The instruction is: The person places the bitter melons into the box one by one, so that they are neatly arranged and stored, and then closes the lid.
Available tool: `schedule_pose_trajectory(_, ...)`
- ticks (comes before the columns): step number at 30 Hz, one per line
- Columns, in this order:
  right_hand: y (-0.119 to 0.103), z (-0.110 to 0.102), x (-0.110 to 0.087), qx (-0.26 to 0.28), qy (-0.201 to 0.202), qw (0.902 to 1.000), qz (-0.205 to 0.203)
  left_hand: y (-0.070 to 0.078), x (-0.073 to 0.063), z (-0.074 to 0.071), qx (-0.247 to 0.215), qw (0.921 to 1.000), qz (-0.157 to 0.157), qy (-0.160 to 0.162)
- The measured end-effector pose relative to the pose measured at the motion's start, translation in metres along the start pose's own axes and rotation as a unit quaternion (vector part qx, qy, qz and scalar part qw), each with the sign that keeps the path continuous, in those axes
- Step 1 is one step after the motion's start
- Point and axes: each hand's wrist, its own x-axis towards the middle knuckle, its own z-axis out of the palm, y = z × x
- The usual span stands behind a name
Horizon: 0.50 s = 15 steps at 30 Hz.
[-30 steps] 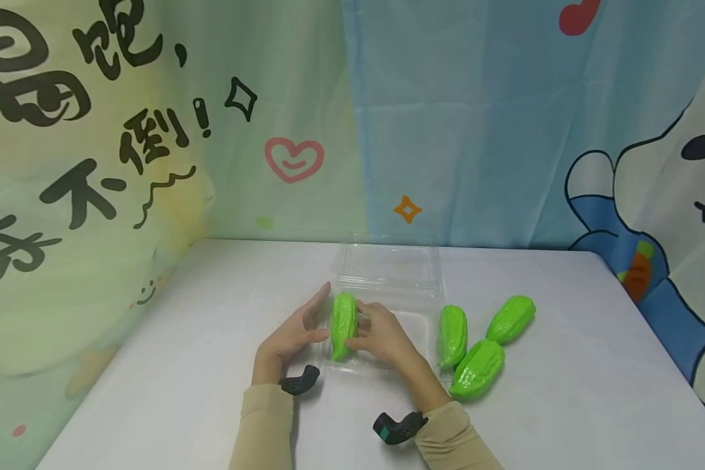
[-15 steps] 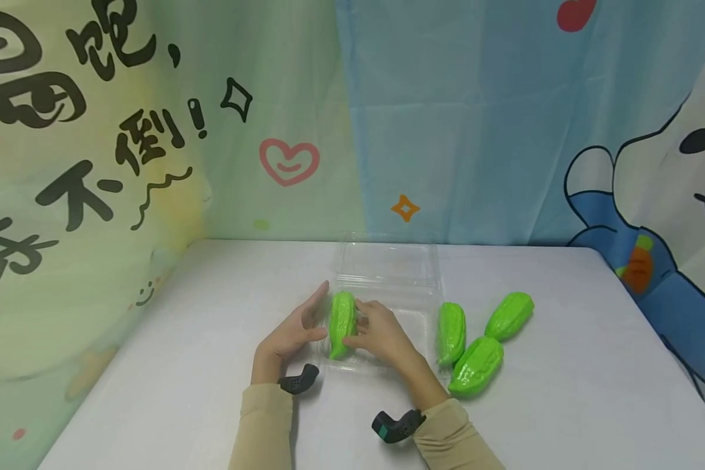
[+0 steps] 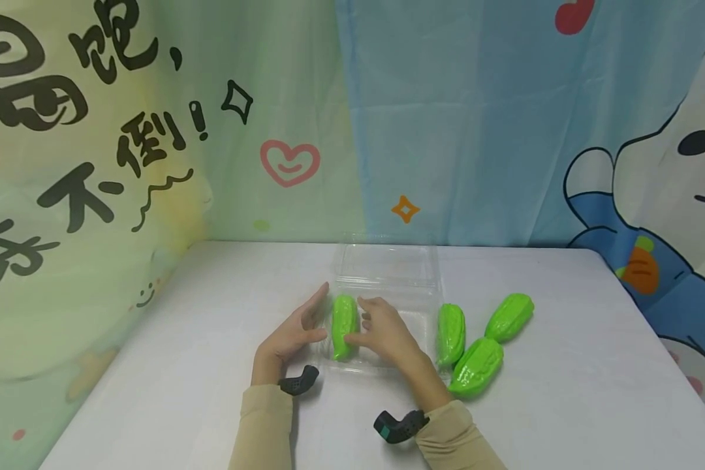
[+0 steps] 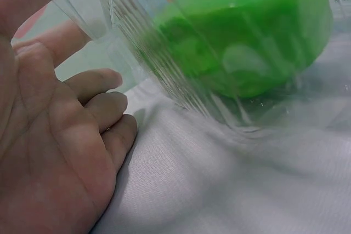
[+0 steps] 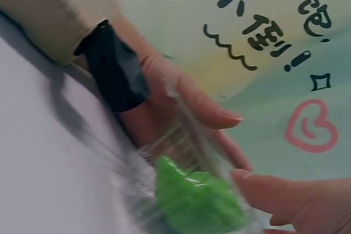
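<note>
A glossy, lumpy bright green bitter melon lies lengthwise along the left side of a clear plastic clamshell box. My right hand is just right of it, fingers bent loosely, with a gap between the fingers and the melon. The right thumb tip overlaps the melon's lower edge; whether it touches is unclear. My left hand stands outside the box's left wall, thumb and fingers spread. Through that wall the left wrist view shows the melon beside the left palm. In the right wrist view the melon is partly blurred.
The box's lid lies folded back toward the curtain. Right of the box are more green melons: one against its right edge, another nearer me, a third farther back. A white cloth covers the table.
The right hand's fingers have come slightly away from the melon, which stays in the box's left side. My left hand keeps its place. The head view has shifted a little.
</note>
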Motion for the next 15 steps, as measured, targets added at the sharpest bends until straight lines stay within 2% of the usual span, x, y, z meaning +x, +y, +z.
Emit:
schedule_pose_trajectory(5, -0.004, -0.013, -0.003, 0.014, 0.009, 0.9997, 0.016, 0.0, 0.0, 0.001, 0.003, 1.0, -0.001, 0.006)
schedule_pose_trajectory(15, -0.007, -0.06, -0.019, -0.002, 0.06, 0.9982, 0.001, 0.001, -0.001, 0.0, 0.002, 0.9999, -0.011, 0.009)
